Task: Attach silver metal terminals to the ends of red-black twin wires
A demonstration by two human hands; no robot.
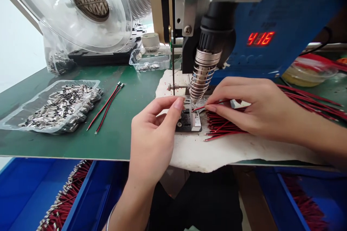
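Note:
At the small metal fixture [195, 122] under a soldering machine's iron [204, 68], both my hands are close together. My right hand [246, 104] pinches a red-and-black wire [199, 108], whose end points left into the fixture below the iron's tip. On the fixture's left side, my left hand [154, 133] has thumb and forefinger pressed together; whatever is between them is hidden. A bundle of red-and-black wires [221, 126] lies under and beside my right hand on a white cloth [200, 155].
A clear tray of metal barrel connectors [65, 106] stands at left, with two finished-looking leads [105, 106] beside it. Behind are a small clear tray [150, 61] and a fume hood [89, 11]. The blue machine [271, 54] shows 416. Blue bins [81, 195] sit below the green table edge.

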